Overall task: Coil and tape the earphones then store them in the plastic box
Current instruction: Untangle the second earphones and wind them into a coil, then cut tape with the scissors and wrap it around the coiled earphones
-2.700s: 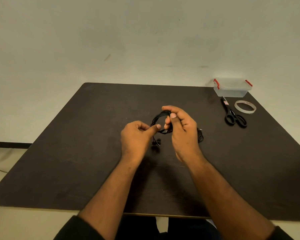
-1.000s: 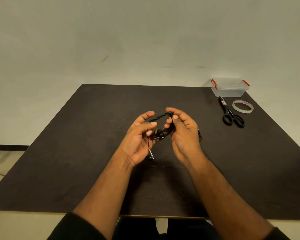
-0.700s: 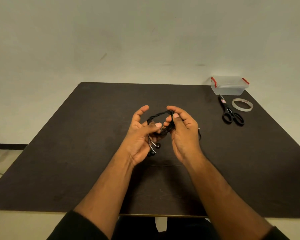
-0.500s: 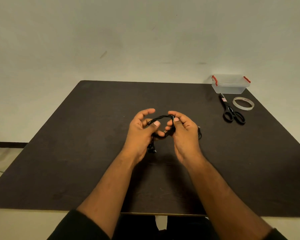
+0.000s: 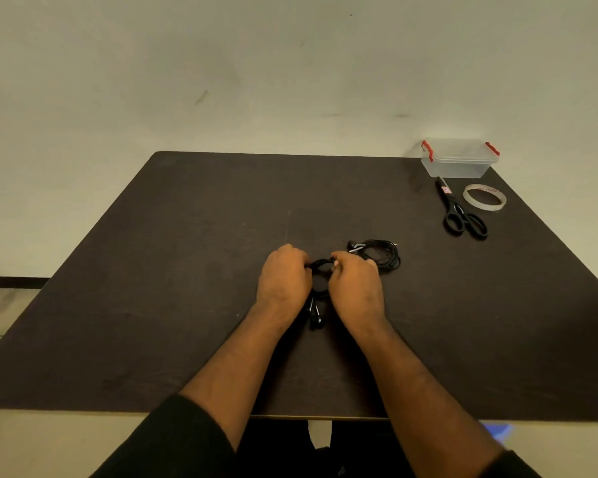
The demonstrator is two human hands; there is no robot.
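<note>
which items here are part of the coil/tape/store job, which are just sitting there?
Part of the job:
- black earphones coil, gripped by left hand and right hand
- roll of clear tape
- black-handled scissors, probably for cutting tape
- clear plastic box with red clips, lid on

Just lying there:
- second black coiled cable bundle on the dark table, untouched

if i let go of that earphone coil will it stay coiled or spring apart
Probably loosens: the earphone coil is thin, floppy cable with no tape on it yet. The earbuds already dangle free below both hands, so it likely sags when lifted.
</note>
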